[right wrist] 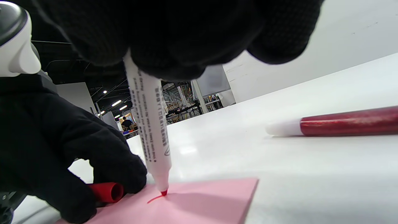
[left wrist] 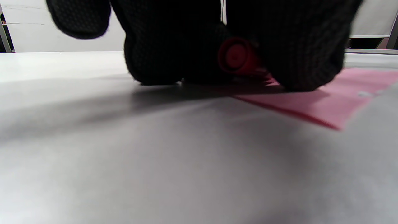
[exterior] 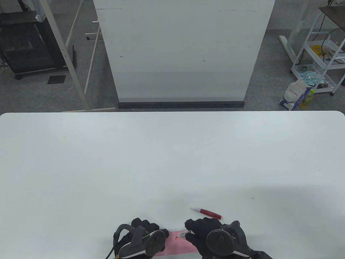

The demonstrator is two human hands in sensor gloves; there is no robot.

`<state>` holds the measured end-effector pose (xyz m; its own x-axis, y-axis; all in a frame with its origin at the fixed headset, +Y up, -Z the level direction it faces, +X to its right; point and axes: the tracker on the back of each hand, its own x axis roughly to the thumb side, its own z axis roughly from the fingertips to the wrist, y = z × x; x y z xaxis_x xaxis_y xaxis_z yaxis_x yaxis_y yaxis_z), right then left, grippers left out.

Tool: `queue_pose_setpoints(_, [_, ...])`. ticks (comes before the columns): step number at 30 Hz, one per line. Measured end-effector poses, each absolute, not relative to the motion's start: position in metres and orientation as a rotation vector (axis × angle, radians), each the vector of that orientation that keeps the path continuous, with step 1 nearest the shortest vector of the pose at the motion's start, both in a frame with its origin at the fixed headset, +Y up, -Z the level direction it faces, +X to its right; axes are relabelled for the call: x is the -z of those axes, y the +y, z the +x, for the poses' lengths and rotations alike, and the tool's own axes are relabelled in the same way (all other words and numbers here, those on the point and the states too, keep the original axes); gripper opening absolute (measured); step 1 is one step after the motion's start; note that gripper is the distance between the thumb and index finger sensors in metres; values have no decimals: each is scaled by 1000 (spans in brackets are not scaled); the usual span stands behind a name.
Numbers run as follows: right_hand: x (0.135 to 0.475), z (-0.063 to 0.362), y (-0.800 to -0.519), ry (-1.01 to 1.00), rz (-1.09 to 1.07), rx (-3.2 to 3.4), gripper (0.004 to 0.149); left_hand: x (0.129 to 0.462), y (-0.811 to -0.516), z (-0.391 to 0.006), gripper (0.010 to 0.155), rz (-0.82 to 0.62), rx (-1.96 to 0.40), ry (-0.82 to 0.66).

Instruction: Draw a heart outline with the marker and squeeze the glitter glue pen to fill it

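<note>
Pink paper (exterior: pixel 179 244) lies between the hands: right hand (exterior: pixel 204 233) pinches the marker (right wrist: pixel 152 130), left hand (exterior: pixel 142 232) grips its red cap (right wrist: pixel 105 192).

pink paper (exterior: pixel 179 244) cut by bottom edge, marker (right wrist: pixel 150 124) print blurred, perhaps unreadable

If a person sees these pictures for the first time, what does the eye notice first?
First, the right hand holding the white marker, its red tip on the pink paper at the table's near edge, a short red stroke begun. Beside it the left hand holds the red cap. The glitter glue pen lies just beyond.
</note>
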<state>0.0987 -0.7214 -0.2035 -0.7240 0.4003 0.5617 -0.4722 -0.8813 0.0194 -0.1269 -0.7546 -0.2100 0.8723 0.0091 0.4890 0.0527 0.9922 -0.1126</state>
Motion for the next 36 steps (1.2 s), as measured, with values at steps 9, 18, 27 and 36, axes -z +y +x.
queue_pose_setpoints(9, [196,100,-717,-208,840,-2568,47,211,-755,-127,50,-132,14,-498])
queue_pose_setpoints(18, [190,99,-717,-181,890,-2532,47,212,-755,-127,50,-138,5,-493])
queue_pose_setpoints(27, [188,95,-720,-135,915,-2480,48,212,-755,-128,50,-140,2,-490])
queue_pose_setpoints(36, [187,92,-721,-132,938,-2466,47,213,-754,-128,50,-139,3,-491])
